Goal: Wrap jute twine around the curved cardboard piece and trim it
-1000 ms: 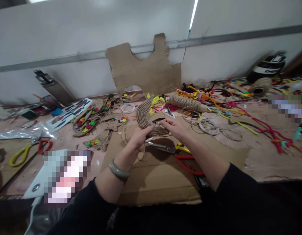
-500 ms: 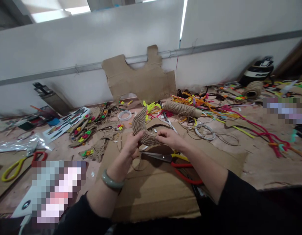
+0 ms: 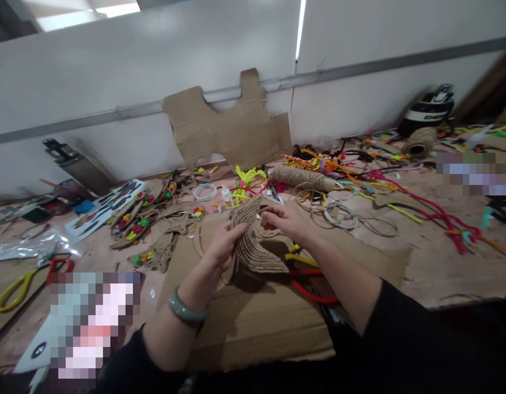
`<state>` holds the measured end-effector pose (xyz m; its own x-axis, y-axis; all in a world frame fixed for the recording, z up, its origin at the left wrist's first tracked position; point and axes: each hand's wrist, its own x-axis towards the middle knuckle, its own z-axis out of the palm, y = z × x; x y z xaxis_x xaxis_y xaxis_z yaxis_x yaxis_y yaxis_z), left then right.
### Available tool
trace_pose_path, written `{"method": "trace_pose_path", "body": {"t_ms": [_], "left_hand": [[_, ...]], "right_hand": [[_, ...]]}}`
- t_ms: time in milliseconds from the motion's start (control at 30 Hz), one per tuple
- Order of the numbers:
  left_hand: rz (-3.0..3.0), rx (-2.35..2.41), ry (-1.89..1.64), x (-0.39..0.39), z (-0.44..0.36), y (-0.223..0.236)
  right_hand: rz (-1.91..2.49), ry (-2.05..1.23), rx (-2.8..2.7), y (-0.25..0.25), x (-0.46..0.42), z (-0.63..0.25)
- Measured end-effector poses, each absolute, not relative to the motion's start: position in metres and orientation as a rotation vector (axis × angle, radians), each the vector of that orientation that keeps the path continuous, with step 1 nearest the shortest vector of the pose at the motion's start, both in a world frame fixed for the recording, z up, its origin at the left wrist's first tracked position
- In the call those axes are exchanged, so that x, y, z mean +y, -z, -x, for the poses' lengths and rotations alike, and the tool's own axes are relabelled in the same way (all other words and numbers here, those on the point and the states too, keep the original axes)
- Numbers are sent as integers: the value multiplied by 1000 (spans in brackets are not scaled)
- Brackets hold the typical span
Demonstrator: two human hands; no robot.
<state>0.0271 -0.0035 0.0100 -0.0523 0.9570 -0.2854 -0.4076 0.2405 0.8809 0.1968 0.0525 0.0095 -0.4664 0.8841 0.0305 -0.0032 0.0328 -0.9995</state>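
Note:
Both my hands hold a curved piece covered in rows of jute cord [image 3: 256, 247] just above a flat cardboard sheet [image 3: 256, 317]. My left hand [image 3: 222, 246], with a green bangle on its wrist, grips the piece's left edge. My right hand [image 3: 284, 219] pinches its upper end with the fingertips. Under the piece lie scissors with red and yellow handles [image 3: 308, 276], partly hidden by it.
A jute twine spool [image 3: 302, 178] lies behind the hands among coloured cords [image 3: 400, 191]. Jute-wrapped shapes with bright beads [image 3: 150, 213] lie to the left, near a white tape ring [image 3: 205, 192]. A cut cardboard panel [image 3: 228, 128] leans on the wall. More scissors [image 3: 27, 276] lie far left.
The jute-covered piece has been turned over between my hands, so its long end now hangs toward me instead of pointing up and away. The view has shifted slightly.

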Motion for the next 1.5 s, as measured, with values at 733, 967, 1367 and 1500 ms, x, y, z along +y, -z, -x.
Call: {"method": "trace_pose_path", "body": {"t_ms": [733, 967, 1367, 1500], "left_hand": [[-680, 1053, -1090, -8, -31, -3], [-686, 1077, -1159, -5, -26, 0], [-710, 1122, -1071, -10, -32, -14], [-682, 1157, -1142, -9, -27, -19]], "right_hand": [[1005, -1333, -1494, -4, 56, -203], [927, -1479, -1461, -7, 50, -199], [963, -1632, -1448, -11, 45, -194], [957, -1601, -1397, -10, 46, -195]]}}
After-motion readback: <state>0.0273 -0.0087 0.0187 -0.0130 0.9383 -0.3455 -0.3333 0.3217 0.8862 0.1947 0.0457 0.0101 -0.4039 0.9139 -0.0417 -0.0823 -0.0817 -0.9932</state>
